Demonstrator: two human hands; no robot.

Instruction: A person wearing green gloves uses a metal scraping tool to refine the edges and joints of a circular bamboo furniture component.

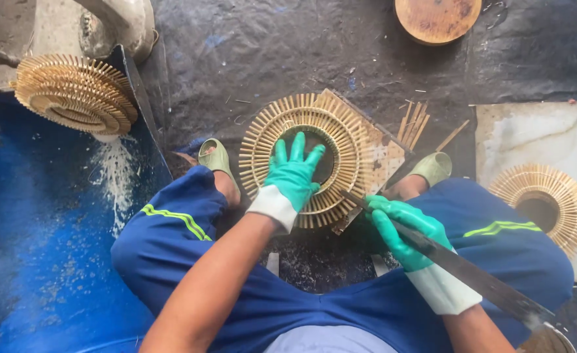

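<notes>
Clenched around the middle of a long flat dark metal blade (pixel 471 271), the right hand (pixel 403 232) in its green rubber glove holds the tool slanting from the near right corner up toward the centre, its tip touching the near right edge of the round sunburst frame of pale bamboo sticks (pixel 314 157); the left hand (pixel 293 175), gloved the same green, is spread flat with fingers splayed, pressing down on the dark open centre and inner ring of that frame without closing on anything.

Largest in view is the black tarpaulin sheet (pixel 288 52) covering the ground; on the left lies a blue plastic sheet (pixel 46 222) dusted with a white powder spill (pixel 113 171); the person's blue trousers with yellow-green stripes (pixel 190 235) fill the near middle, knees spread to either side of the work; a pale marbled slab (pixel 537 137) sits at the right.

The bamboo frame rests at the centre on a perforated light wooden board (pixel 383 157), between two olive-green clogs (pixel 218 159); a stack of finished bamboo sunburst rings (pixel 76 93) sits far left on the blue sheet's upper edge; a single bamboo sunburst ring (pixel 550 202) lies on the slab at the right; a round brown wooden disc (pixel 437 18) shows at the far edge; a small bundle of loose bamboo sticks (pixel 414 124) lies just beyond the board.
</notes>
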